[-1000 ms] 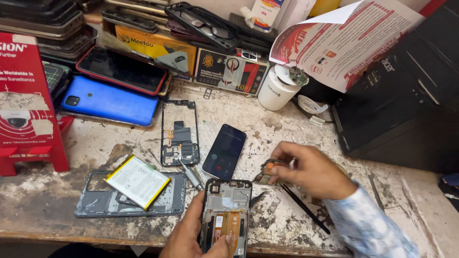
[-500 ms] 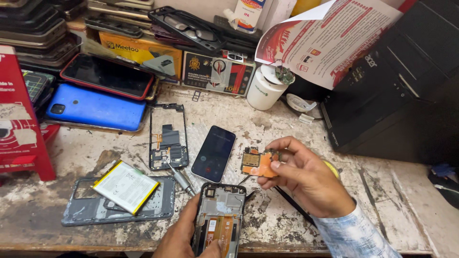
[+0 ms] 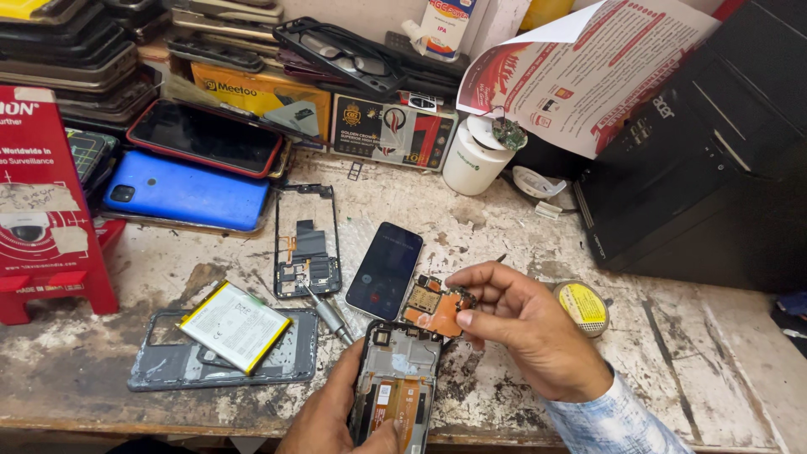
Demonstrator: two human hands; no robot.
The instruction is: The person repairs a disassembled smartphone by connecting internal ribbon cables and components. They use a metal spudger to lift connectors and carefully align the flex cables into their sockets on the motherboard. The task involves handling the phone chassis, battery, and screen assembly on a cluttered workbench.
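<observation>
The right hand [image 3: 525,324] comes in from the lower right, its pale patterned sleeve [image 3: 618,420] at the wrist, palm turned inward and knuckles up. Its fingers [image 3: 479,282] are closed in a pinch — thumb below, forefinger curled over the top — on a small orange circuit board [image 3: 430,304], held tilted just above the top end of an opened phone [image 3: 395,382]. The left hand [image 3: 332,416] rises from the bottom edge and grips that opened phone by its lower half, thumb laid across the bottom and fingers wrapped along the left side; the phone lies face down with its insides showing, near the front edge of the surface [image 3: 504,219].

The surface is a worn, paint-stained bench. Just beside the board lies a dark phone screen [image 3: 385,271], and left of it an empty black frame [image 3: 307,244] with a screwdriver [image 3: 329,313] at its foot. Further left, a grey back cover [image 3: 168,370] carries a white battery with yellow edging [image 3: 234,325]. A blue phone [image 3: 181,192] and a red-rimmed phone [image 3: 206,137] rest toward the back — behind them, stacked cases and boxes. A white tub [image 3: 471,160] stands under a red-and-white leaflet [image 3: 588,76], a black computer case [image 3: 706,160] fills the right, a round yellow tin [image 3: 582,304] sits by the right wrist, and a red box [image 3: 42,193] stands at the left.
</observation>
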